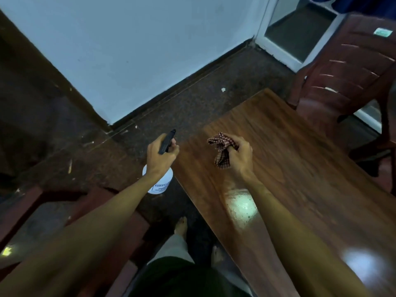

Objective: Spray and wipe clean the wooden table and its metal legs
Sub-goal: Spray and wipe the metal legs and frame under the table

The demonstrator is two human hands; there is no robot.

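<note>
Tightly curled round the black trigger head of a white spray bottle, the person's left hand holds it over the dark floor, just beside the wooden table and not above it. The right hand hovers above the tabletop with a red checked cloth bunched in its fist, one tail hanging loose. The nozzle appears to point away toward the wall, so the likely next step, spraying the top, calls for swinging the bottle over the wood first and misting lightly ahead of the cloth. Wiping would probably go better with the cloth opened to a flat face and drawn along the grain. Bright glare marks the near surface; whether it is wet cannot be told. The metal legs are out of view. A brown chair stands at the far end.
</note>
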